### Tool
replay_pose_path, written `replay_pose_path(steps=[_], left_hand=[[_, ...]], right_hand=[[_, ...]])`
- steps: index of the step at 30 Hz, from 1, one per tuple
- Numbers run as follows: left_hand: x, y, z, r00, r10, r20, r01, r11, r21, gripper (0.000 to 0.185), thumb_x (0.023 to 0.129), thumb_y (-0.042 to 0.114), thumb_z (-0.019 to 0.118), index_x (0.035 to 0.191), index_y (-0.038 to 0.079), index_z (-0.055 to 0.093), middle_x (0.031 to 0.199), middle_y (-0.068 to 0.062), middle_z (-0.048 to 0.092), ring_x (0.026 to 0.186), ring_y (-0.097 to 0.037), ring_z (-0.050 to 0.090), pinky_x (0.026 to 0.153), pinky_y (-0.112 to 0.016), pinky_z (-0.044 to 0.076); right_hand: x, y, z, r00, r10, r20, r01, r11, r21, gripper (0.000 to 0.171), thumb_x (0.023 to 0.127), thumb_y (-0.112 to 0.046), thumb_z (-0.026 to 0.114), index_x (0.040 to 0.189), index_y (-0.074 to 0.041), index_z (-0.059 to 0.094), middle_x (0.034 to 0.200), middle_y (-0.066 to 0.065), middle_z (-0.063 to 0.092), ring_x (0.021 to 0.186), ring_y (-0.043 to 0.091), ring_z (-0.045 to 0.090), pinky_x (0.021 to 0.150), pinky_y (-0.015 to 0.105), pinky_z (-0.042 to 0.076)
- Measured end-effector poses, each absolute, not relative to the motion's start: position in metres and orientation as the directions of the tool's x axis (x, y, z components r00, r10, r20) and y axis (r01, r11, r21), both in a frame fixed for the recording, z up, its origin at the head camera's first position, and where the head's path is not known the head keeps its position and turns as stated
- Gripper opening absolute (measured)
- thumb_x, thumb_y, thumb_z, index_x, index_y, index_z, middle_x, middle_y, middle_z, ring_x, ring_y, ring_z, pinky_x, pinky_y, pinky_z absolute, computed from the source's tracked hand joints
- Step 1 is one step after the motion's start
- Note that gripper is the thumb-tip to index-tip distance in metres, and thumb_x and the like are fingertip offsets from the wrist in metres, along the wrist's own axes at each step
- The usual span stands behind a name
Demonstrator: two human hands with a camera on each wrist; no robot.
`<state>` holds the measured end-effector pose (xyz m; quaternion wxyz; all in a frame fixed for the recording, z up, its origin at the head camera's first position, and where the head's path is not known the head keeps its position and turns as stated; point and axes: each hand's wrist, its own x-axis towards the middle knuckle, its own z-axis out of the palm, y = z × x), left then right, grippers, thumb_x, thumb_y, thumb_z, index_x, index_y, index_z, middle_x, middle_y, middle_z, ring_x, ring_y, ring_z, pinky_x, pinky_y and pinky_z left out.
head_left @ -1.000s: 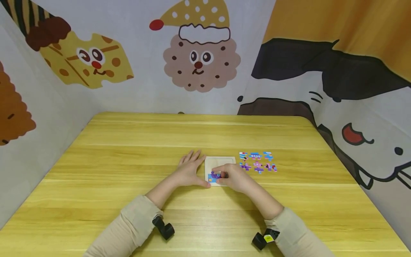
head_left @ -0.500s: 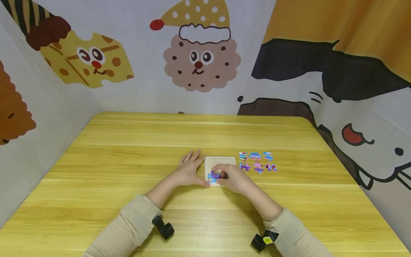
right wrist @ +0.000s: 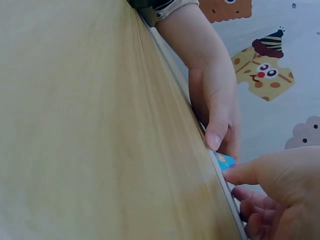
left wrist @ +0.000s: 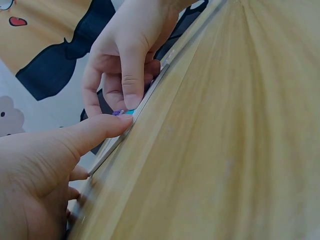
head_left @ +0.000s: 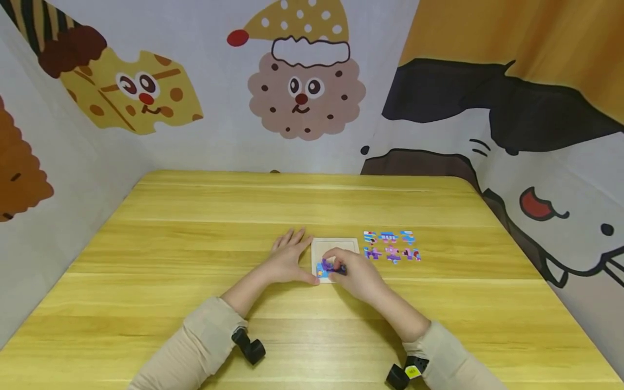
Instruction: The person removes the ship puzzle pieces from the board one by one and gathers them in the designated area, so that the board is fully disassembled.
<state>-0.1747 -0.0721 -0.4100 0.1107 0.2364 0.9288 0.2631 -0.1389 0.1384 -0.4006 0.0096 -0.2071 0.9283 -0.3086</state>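
Observation:
A small square wooden puzzle tray (head_left: 336, 242) lies on the table between both hands. A blue jigsaw piece (head_left: 319, 273) with an orange patch sits in its near left corner. My left hand (head_left: 288, 261) rests flat at the tray's left side, fingers spread and thumb on the near left corner. My right hand (head_left: 359, 275) is over the tray's near part, pinching a dark purple jigsaw piece (head_left: 336, 268) between thumb and fingers, right beside the blue one. That held piece is partly hidden by the fingers. In the left wrist view, the left thumb (left wrist: 112, 125) reaches close to the right thumb (left wrist: 131, 85).
Several loose jigsaw pieces (head_left: 391, 252) lie in two rows on the table, just right of the tray. The wooden table (head_left: 195, 206) extends all round. Cartoon-printed cloth (head_left: 205, 146) hangs behind and at the sides. Each sleeve carries a black wrist camera (head_left: 249, 346).
My right hand has shifted slightly, tilting the purple piece so more of its dark edge shows. My left hand has stayed in place.

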Motion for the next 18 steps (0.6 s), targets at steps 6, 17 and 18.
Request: replay_pose_path(steps=[6, 17, 18], left_hand=[[-0.1736, -0.0699, -0.4097, -0.863, 0.5, -0.075, 0.386, 0.747, 0.541, 0.108, 0.069, 0.057, 0.078, 0.151, 0.008, 0.027, 0.158, -0.015, 0.008, 0.143, -0.038, -0.002, 0.111, -0.057, -0.002], [-0.1744, -0.0698, -0.41, -0.869, 0.488, -0.075, 0.377, 0.753, 0.539, 0.109, 0.068, 0.056, 0.079, 0.151, 0.007, 0.028, 0.158, -0.015, 0.009, 0.143, -0.038, -0.002, 0.11, -0.058, -0.001], [-0.1744, -0.07, -0.41, -0.87, 0.489, -0.069, 0.379, 0.75, 0.542, 0.108, 0.068, 0.056, 0.079, 0.15, 0.007, 0.029, 0.158, -0.016, 0.009, 0.143, -0.038, -0.001, 0.11, -0.058, 0.0]], right_hand=[[-0.1361, 0.1397, -0.404, -0.93, -0.34, 0.136, -0.342, 0.672, -0.657, 0.033, 0.081, -0.008, 0.076, 0.109, -0.019, 0.065, 0.083, -0.009, 0.061, 0.061, 0.008, 0.052, 0.052, 0.027, 0.044], [-0.1376, 0.1393, -0.4047, -0.941, -0.307, 0.14, -0.31, 0.623, -0.718, 0.021, 0.085, -0.009, 0.072, 0.103, -0.02, 0.065, 0.079, -0.006, 0.064, 0.06, 0.011, 0.052, 0.048, 0.026, 0.043], [-0.1377, 0.1391, -0.4045, -0.943, -0.303, 0.139, -0.306, 0.623, -0.72, 0.021, 0.085, -0.009, 0.072, 0.102, -0.02, 0.065, 0.079, -0.007, 0.064, 0.06, 0.011, 0.052, 0.049, 0.026, 0.043]])
